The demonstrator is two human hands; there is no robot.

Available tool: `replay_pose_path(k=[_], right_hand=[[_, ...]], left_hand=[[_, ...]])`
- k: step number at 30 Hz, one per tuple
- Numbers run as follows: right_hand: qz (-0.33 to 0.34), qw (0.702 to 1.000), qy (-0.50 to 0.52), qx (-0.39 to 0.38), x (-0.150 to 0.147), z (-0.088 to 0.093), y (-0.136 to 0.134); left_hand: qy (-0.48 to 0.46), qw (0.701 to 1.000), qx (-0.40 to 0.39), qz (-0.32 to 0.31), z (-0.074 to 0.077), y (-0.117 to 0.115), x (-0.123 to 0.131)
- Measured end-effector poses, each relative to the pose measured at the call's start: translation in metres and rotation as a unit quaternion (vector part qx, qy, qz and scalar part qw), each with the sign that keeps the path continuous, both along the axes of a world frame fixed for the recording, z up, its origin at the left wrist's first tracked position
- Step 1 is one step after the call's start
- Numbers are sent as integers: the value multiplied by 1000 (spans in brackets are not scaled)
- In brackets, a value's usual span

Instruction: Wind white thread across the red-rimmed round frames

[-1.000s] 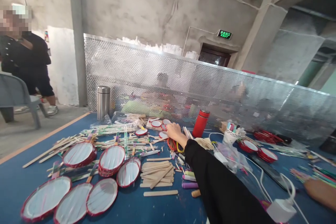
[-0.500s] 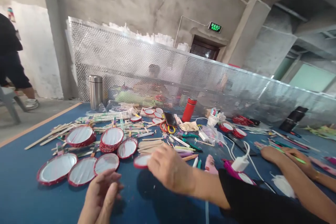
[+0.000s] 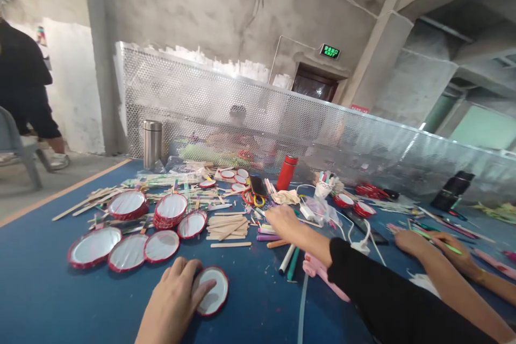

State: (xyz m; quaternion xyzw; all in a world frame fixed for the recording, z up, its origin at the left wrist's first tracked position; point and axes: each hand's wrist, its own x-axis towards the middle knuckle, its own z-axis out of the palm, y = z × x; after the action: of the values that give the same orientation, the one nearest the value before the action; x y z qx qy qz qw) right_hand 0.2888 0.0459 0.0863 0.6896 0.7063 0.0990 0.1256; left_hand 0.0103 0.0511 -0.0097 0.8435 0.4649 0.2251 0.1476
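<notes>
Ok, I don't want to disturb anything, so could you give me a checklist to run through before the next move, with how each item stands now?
1. Left hand on the red-rimmed disc: ok, thumb across its pale face.
2. Right hand's grip: cannot tell; it is beyond the purple marker, fingertips unclear.
3. Red flask standing: ok.
4. Pink object fully visible: not ok, the black sleeve covers part of it.
5. Wooden sticks neatly lined up: not ok, some lie crosswise.
6. Co-worker's hand apart from both hands: ok.
</notes>
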Motion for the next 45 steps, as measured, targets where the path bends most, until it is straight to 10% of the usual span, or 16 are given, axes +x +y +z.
replay_pose_path(k=[6,18,31,45], right_hand=[[-140,990,9,-5,56,4,53],[-129,987,81,-53,74,-25,89],[-164,974,156,8,74,-12,56],[-28,932,356,-68,-17,-34,-16]], left_hand=[[100,994,-29,10,15,-2,9],[-69,990,-121,20,3,-2,-4],[-407,872,-265,58,15,-14,-7],[-338,898,-276,-63,8,-4,-1]])
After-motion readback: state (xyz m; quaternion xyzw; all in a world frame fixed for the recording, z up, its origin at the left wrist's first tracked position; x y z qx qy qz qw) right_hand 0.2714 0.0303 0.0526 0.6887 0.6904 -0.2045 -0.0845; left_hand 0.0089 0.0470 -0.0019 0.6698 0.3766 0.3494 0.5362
